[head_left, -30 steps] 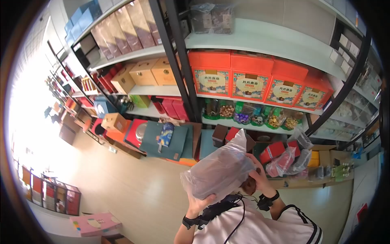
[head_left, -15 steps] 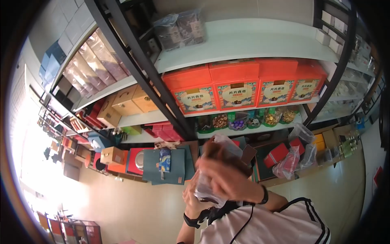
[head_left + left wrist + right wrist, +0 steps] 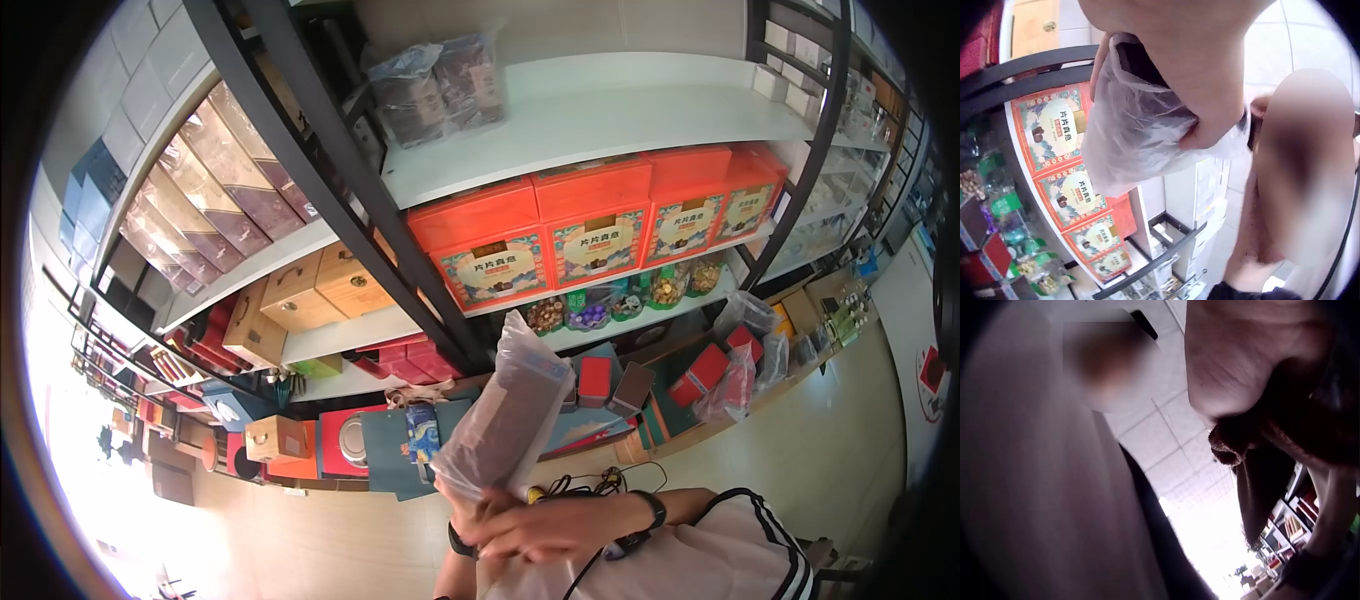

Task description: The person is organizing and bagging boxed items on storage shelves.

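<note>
A clear plastic bag with a brown package inside [image 3: 510,410] stands tilted up in front of the shelves. My left hand [image 3: 1191,69] grips its lower end, the thumb pressed along the crinkled plastic. My right hand [image 3: 560,525] is right beside the left one, at the bag's bottom end, and overlaps it in the head view. In the right wrist view the right hand holds a dark brown cloth [image 3: 1263,487] with a thick, fuzzy edge bunched below the palm.
Orange-red gift boxes [image 3: 600,245] line a shelf ahead, above jars of wrapped sweets [image 3: 588,308]. A lower counter bears red boxes [image 3: 700,372], a dark green board [image 3: 390,450] and wooden boxes [image 3: 275,438]. Black uprights [image 3: 330,180] divide the shelves. Cables [image 3: 600,482] lie near the right wrist.
The bagged package turned from lying across to upright after the right hand passed over it with the brown cloth. The right hand then went down to its lower end; the view shifted.
</note>
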A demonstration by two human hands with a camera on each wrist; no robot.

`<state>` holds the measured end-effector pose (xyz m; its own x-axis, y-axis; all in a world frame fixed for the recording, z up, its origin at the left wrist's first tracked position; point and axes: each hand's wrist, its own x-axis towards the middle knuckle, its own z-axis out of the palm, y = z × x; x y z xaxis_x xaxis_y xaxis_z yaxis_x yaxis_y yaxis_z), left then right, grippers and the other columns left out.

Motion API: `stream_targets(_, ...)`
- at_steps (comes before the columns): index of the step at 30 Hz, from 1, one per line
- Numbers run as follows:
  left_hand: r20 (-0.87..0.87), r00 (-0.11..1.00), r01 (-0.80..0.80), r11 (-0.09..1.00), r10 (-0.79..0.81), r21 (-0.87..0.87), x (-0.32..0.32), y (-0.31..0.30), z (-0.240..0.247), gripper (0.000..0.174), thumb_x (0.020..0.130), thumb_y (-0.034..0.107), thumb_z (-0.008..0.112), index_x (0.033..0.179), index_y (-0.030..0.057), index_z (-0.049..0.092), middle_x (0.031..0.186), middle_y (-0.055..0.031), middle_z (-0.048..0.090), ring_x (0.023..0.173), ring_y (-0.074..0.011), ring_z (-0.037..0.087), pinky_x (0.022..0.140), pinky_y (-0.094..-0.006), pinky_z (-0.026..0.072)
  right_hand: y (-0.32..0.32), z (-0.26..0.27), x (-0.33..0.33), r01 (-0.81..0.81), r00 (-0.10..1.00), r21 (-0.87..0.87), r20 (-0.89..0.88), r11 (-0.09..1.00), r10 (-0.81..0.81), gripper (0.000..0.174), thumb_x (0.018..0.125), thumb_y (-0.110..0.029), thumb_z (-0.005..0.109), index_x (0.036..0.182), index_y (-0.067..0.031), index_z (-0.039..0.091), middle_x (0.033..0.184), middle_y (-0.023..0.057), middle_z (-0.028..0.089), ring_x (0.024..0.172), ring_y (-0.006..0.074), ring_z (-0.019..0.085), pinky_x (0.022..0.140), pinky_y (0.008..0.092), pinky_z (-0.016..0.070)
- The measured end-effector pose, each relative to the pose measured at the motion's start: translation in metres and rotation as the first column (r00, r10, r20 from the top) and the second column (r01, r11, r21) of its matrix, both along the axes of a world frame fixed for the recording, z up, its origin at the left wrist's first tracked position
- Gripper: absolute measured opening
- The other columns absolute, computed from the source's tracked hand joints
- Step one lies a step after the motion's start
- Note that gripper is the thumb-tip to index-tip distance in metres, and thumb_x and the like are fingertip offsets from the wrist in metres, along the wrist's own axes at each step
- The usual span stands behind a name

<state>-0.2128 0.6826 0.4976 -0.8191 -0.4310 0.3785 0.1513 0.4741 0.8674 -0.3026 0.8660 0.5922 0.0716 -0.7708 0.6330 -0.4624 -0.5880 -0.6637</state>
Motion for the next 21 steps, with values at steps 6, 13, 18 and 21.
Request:
stream_targets(6,-0.088,0.994,0.107,0.714,-0.064,0.692,0.029,-0.023,-0.029,0.077,0.072,0.036,0.072,0.136,0.0004,0.049,0.127,-0.0198,0.061,0.109,-0.0376,0.063,0.094,-0.0462,0.0536,0.031,0.055,-0.07,0.518,0.733,-0.269,0.63,0.812,-0.259,0.034,0.099,-0.014,0.049,0.129,0.0018,0.053,0.141,0.0254,0.049,0.13,0.0341,0.052,0.11,0.0447,0.0397)
stream_targets(13,-0.052,0.997,0.075,0.45,-0.064,0.89,0.014,-0.031,-0.003,0.082,0.078,0.048,0.06,0.142,0.0008,0.042,0.137,-0.0181,0.052,0.124,-0.0356,0.054,0.104,-0.0503,0.0467,0.029,0.005,-0.067,0.318,0.924,0.026,0.217,0.948,-0.316,0.045,0.101,-0.01,0.044,0.144,0.0024,0.043,0.151,0.0179,0.043,0.139,0.0302,0.043,0.117,0.0415,0.0297)
stream_targets(18,-0.034,0.985,0.104,0.424,-0.168,0.9,0.003,-0.029,-0.004,0.089,0.08,0.054,0.056,0.15,0.0032,0.034,0.146,-0.0165,0.047,0.132,-0.0377,0.049,0.11,-0.0521,0.0402,0.025,0.011,-0.079,0.351,0.925,-0.121,0.2,0.929,-0.323,0.045,0.1,-0.005,0.042,0.144,0.0048,0.042,0.151,0.0195,0.042,0.137,0.0321,0.047,0.118,0.0439,0.0291)
stream_targets(21,-0.144,0.972,0.203,0.355,-0.186,0.912,-0.009,-0.011,0.006,0.091,0.081,0.058,0.055,0.151,0.0043,0.032,0.148,-0.0163,0.044,0.134,-0.0373,0.047,0.111,-0.0515,0.0398,0.015,0.029,-0.089,0.304,0.819,-0.138,0.543,0.943,-0.185,0.044,0.101,-0.005,0.042,0.144,0.0052,0.042,0.151,0.021,0.042,0.135,0.0322,0.049,0.117,0.0441,0.0303)
